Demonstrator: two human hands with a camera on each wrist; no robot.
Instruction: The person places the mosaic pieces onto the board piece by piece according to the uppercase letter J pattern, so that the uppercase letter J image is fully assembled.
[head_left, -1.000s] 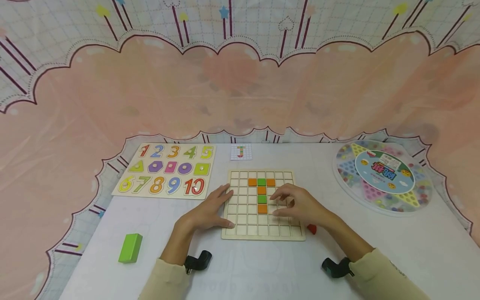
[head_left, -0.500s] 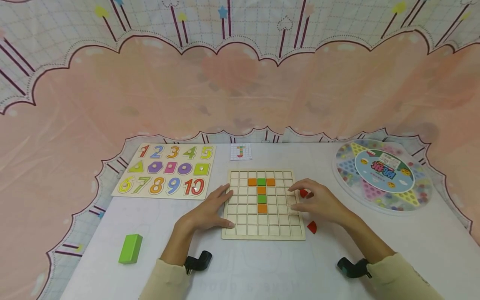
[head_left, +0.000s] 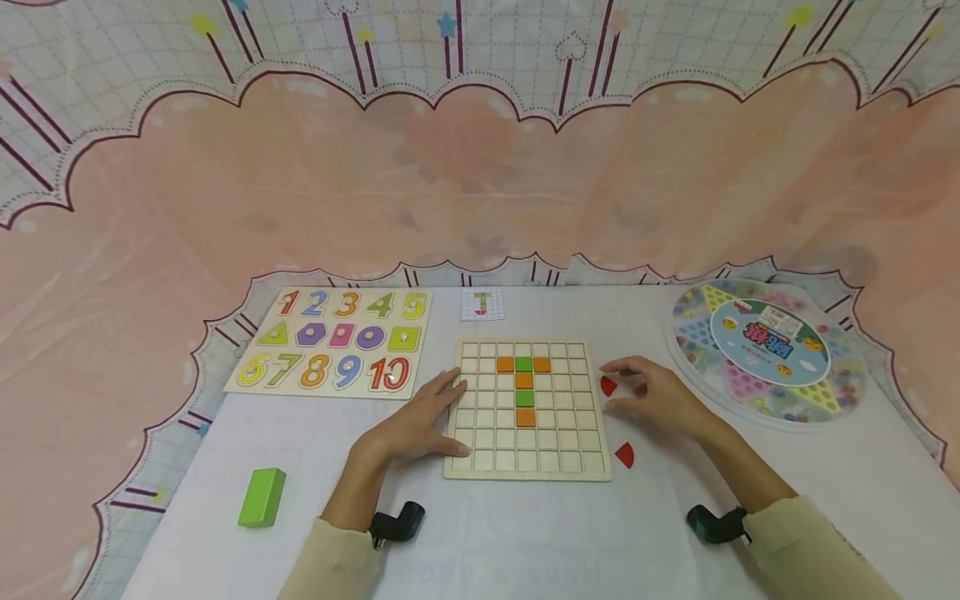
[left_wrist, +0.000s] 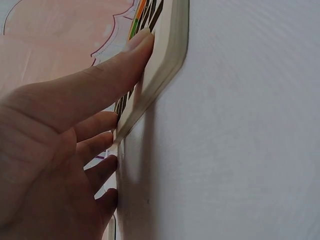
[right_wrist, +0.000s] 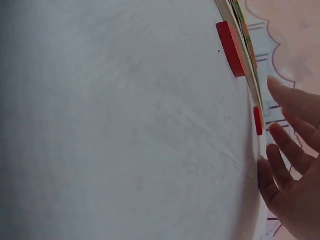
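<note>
A wooden grid board (head_left: 483, 460) lies flat in front of me, with orange and green square tiles (head_left: 524, 380) set in its cells in a T shape. My left hand (head_left: 408, 425) rests at the board's left edge, its thumb on the front corner and fingers spread along the side. Just right of the board, my right hand (head_left: 660, 400) hovers with thumb and fingers apart and nothing between them. Close to its fingertips sits a red quarter-circle piece (head_left: 608, 386). A second red quarter-circle piece (head_left: 625, 455) lies nearer the front; the right wrist view shows this red piece (right_wrist: 231, 49) beside the board.
Behind the board is a small card (head_left: 483, 304) printed with a coloured J on a grid. A number and shape puzzle (head_left: 360, 315) lies at the back left. A green block (head_left: 261, 497) is at the front left, a round clear-rimmed box (head_left: 768, 346) at the back right.
My right hand has moved right, off the board to beside the upper red quarter-circle piece, uncovering both red pieces. The left hand and the tiles have stayed put.
</note>
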